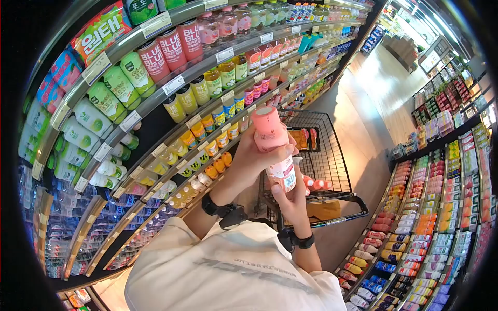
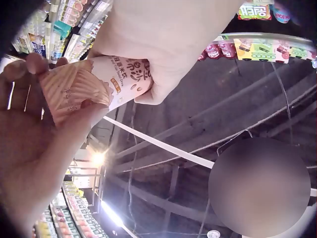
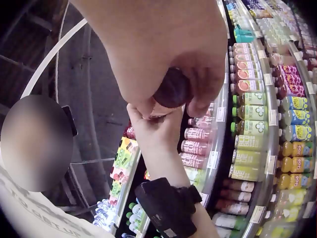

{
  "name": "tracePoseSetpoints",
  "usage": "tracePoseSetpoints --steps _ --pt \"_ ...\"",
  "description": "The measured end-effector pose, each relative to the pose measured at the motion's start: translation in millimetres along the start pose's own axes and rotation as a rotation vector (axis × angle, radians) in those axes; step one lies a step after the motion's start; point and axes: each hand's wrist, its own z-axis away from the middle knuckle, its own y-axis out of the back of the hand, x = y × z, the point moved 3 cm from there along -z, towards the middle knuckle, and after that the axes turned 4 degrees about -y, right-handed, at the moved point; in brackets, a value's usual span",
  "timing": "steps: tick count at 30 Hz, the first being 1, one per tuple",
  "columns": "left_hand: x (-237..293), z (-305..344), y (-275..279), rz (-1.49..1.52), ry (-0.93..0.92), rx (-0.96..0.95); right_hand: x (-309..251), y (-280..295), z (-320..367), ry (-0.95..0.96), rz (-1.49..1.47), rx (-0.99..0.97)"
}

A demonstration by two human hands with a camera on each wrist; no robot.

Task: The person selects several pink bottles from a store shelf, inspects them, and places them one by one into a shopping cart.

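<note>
A pink-capped bottle [image 1: 272, 139] is held between both hands in front of the chest, tilted, its barcode label facing up in the head view. My left hand [image 1: 250, 156] grips it around the middle, thumb across the front. Lower down, my right hand [image 1: 293, 201] holds the bottom part, with its thumb along the label. The left wrist view shows the label [image 2: 119, 82] in pink and white with stripes and printed characters. A dark round end [image 3: 173, 88] shows inside the curled right hand in the right wrist view.
Below the hands stands a black wire shopping cart [image 1: 332, 150] with pink bottles [image 1: 317, 184], a brown item [image 1: 324, 208] and packaged food [image 1: 305, 139]. A drink shelf [image 1: 223, 54] curves along the left. Another stocked display [image 1: 415, 223] lines the right, with an aisle floor [image 1: 363, 98] between.
</note>
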Motion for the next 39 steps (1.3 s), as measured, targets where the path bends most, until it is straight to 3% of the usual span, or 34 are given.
tracePoseSetpoints --steps 3,5,7,9,10,11,13,14,15,19,21,26,29,30,33,34,39 --pt "1.1 -0.2 3.2 -0.166 -0.010 -0.069 -5.7 13.6 -3.9 0.049 0.179 -0.071" --pt "7.5 2.3 0.5 -0.509 -0.090 -0.155 -9.7 28.9 -7.9 0.030 0.300 -0.036" --pt "7.5 5.5 -4.0 -0.826 -0.122 -0.257 -24.3 40.5 -11.0 0.184 0.201 0.098" --pt "0.0 10.5 -5.0 -1.122 -0.115 -0.368 -31.6 49.1 -7.6 0.133 0.100 0.087" --pt "-12.0 12.9 -0.2 -1.212 -0.125 -0.447 -36.4 45.2 -10.0 0.174 0.228 0.077" --pt "-21.3 17.6 1.3 -1.217 -0.052 -0.481 -36.6 40.1 -13.3 0.209 0.356 0.060" --pt "-35.1 23.2 4.3 -1.241 0.079 -0.535 -24.9 41.1 -15.7 0.070 0.594 0.133" --pt "-44.6 26.1 8.7 -1.199 0.173 -0.532 -17.3 47.0 -19.0 0.038 0.536 0.159" --pt "-50.9 27.3 12.4 -1.193 0.132 -0.533 -7.7 57.2 -23.2 0.060 0.528 0.196" --pt "-44.5 24.7 37.1 -1.251 -0.040 -0.418 23.1 108.0 -45.5 0.136 0.502 0.384" --pt "-25.7 19.7 55.1 -1.156 0.040 -0.284 41.3 148.1 -53.9 0.037 0.514 0.521" --pt "1.0 32.8 99.6 -1.218 0.090 -0.089 97.6 216.1 -68.0 -0.088 0.874 0.485" --pt "8.7 42.4 113.7 -1.209 0.105 -0.002 141.0 228.7 -69.7 0.070 1.098 0.416" --pt "11.0 45.6 116.0 -1.208 0.101 0.026 148.9 228.4 -71.1 -0.129 1.109 0.344" --pt "10.9 54.5 125.7 -1.205 0.108 0.080 177.6 210.0 -73.1 -0.030 1.066 0.219" --pt "11.1 56.6 128.5 -1.212 0.113 0.086 188.0 201.7 -72.7 -0.115 1.071 0.185" --pt "24.0 70.5 142.3 -1.190 0.205 0.172 231.7 168.7 -69.1 -0.171 1.238 -0.042"
